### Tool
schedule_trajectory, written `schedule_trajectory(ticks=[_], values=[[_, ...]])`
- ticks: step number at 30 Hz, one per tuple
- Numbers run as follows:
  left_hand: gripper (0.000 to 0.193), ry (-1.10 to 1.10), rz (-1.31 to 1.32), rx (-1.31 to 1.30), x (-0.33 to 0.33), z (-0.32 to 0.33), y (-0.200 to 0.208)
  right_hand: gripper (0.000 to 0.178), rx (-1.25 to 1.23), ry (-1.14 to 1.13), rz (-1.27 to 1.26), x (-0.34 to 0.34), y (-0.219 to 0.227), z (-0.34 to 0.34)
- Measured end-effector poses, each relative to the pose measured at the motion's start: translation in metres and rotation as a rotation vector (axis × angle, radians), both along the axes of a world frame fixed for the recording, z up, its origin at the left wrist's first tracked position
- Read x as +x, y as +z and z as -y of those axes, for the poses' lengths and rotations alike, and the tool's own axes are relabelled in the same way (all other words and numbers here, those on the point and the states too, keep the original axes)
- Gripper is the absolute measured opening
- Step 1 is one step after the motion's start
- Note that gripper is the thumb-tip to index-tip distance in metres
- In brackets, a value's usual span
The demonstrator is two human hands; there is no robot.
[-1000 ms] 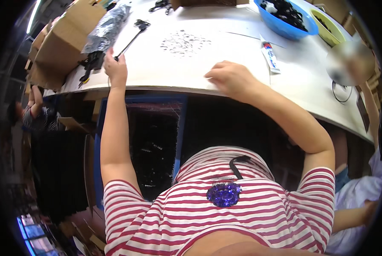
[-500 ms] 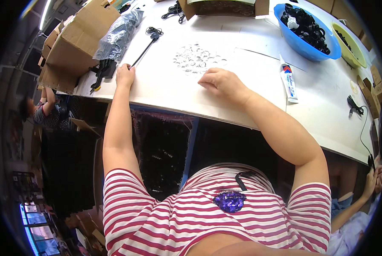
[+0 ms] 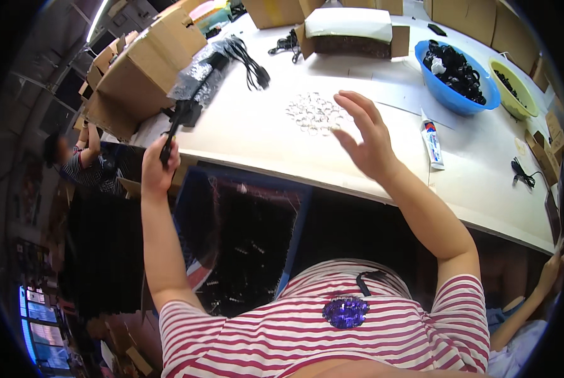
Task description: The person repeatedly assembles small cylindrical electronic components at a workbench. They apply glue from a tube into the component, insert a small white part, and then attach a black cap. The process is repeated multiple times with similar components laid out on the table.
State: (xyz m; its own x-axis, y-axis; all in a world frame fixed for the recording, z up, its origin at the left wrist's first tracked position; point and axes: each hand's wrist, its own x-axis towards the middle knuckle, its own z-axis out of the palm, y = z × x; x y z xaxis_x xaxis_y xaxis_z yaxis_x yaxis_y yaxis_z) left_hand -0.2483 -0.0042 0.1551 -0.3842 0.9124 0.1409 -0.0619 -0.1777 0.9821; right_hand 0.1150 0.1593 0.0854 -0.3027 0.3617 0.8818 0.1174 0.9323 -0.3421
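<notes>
My left hand [image 3: 158, 169], at the table's front edge, is wrapped round the near end of a slim black rod [image 3: 180, 120]. The rod slants up and away, and a bundled black cable [image 3: 251, 66] hangs at its far end. Behind it lie dark parts in a clear plastic bag [image 3: 197, 79], so the rod's outline is partly lost there. Above the table, my right hand [image 3: 375, 142] is open and holds nothing, its thumb and fingers apart. Just left of it, small clear rings [image 3: 312, 112] lie spread in a loose patch on the white tabletop [image 3: 263, 135].
A tube [image 3: 432, 145] lies right of my right hand. Beyond stand a blue bowl [image 3: 424, 79] of black parts and a yellow bowl [image 3: 526, 107]. Cardboard boxes [image 3: 152, 60] line the left and back. Another person's arm [image 3: 528, 305] shows at lower right, another person [image 3: 93, 160] at far left.
My left hand has drawn back toward me with the rod, its cable lifted off the table. My right hand has risen and opened from a closed pose beside the rings. The view has shifted.
</notes>
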Motion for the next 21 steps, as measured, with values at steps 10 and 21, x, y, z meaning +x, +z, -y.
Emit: schedule_trajectory(ticks=[10,21], values=[[0.014,-0.48,-0.498,-0.426,0.12,0.032,0.02,0.02,-0.075,0.01,0.399,0.037,-0.001,0.121],[0.057,-0.191,0.538,0.03,0.264,0.02,-0.107,0.018,-0.784,0.139,0.175,0.104,-0.095,0.149]])
